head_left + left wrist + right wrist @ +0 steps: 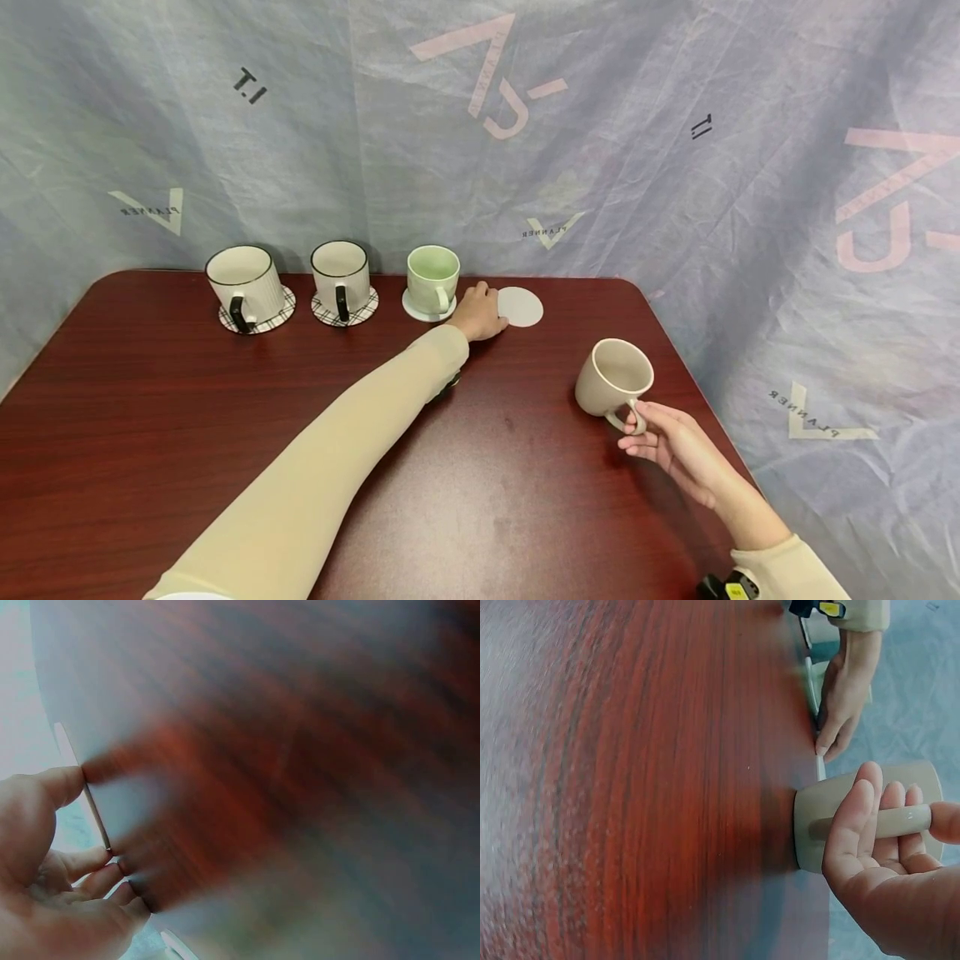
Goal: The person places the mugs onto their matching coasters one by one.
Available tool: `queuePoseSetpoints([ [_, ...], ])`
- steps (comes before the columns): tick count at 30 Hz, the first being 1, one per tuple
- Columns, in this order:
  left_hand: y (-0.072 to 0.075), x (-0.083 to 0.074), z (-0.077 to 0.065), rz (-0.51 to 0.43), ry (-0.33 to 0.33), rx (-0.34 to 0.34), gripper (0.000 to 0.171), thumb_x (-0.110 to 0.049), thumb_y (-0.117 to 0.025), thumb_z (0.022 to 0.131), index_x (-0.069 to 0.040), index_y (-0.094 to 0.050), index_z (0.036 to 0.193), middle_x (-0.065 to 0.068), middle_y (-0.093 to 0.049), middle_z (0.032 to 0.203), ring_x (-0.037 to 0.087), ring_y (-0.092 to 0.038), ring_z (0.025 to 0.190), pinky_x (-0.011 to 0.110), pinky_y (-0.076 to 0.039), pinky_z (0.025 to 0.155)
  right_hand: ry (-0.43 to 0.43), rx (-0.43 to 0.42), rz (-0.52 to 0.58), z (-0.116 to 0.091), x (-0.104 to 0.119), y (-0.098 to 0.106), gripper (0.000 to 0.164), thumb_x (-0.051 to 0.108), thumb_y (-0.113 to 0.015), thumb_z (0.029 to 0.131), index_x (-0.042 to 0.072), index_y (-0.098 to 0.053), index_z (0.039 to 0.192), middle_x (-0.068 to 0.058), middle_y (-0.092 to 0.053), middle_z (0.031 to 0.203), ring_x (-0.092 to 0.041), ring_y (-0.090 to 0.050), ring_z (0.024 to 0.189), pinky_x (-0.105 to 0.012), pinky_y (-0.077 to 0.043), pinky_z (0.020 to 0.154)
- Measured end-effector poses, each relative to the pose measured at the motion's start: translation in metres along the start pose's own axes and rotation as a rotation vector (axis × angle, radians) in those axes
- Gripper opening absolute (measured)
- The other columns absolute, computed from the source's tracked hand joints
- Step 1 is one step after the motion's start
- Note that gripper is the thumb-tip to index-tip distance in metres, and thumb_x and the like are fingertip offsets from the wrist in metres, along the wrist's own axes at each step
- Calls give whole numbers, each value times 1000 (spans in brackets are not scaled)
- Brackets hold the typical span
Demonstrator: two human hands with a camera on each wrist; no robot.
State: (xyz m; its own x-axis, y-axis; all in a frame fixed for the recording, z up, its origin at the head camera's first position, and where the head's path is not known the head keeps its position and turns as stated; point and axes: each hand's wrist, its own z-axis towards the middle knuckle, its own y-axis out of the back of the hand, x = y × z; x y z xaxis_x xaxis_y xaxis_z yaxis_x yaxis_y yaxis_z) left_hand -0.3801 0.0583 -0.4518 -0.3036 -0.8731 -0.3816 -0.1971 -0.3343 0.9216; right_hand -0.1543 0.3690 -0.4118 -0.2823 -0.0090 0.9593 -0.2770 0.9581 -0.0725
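My left hand (480, 313) rests at the back of the table, at the left edge of a round white coaster (522, 307). In the left wrist view, thumb and fingers (64, 784) hold that coaster by its edge. Toward the right side of the table, my right hand (675, 446) grips a beige mug (611, 379) by its handle. The mug is upright; whether its base touches the table I cannot tell. Just left of my left hand, a light green mug (432, 275) stands on another white coaster (415, 310).
Two white mugs with black rims and handles, one wider (255, 279) and one narrower (337, 275), stand on checked coasters at the back left. A grey printed curtain (450, 167) hangs behind and to the right of the dark red wooden table (480, 500).
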Motion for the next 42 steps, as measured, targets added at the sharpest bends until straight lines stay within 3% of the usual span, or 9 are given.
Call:
queuePoseSetpoints([
  [10, -3, 2, 4, 12, 1, 10, 66, -37, -60, 108, 2, -41, 157, 19, -40, 156, 36, -36, 150, 42, -34, 124, 45, -10, -19, -1, -1, -2, 26, 23, -47, 116, 11, -67, 103, 1, -65, 97, -17, -75, 92, -30, -61, 86],
  [23, 1, 0, -1, 4, -12, 2, 65, -37, -61, 108, 3, -42, 156, 20, -40, 155, 37, -37, 149, 43, -35, 123, 87, -29, -29, 3, 4, -2, 29, 23, -47, 116, 8, -66, 100, 1, -65, 95, -16, -75, 90, -31, -61, 85],
  [42, -1, 1, -1, 1, 3, 12, 67, -38, -59, 109, 2, -39, 159, 19, -38, 159, 37, -34, 151, 43, -35, 123, 136, -34, -2, 25, 15, -12, 26, 23, -48, 115, 7, -65, 103, 0, -65, 95, -15, -75, 88, -30, -62, 84],
])
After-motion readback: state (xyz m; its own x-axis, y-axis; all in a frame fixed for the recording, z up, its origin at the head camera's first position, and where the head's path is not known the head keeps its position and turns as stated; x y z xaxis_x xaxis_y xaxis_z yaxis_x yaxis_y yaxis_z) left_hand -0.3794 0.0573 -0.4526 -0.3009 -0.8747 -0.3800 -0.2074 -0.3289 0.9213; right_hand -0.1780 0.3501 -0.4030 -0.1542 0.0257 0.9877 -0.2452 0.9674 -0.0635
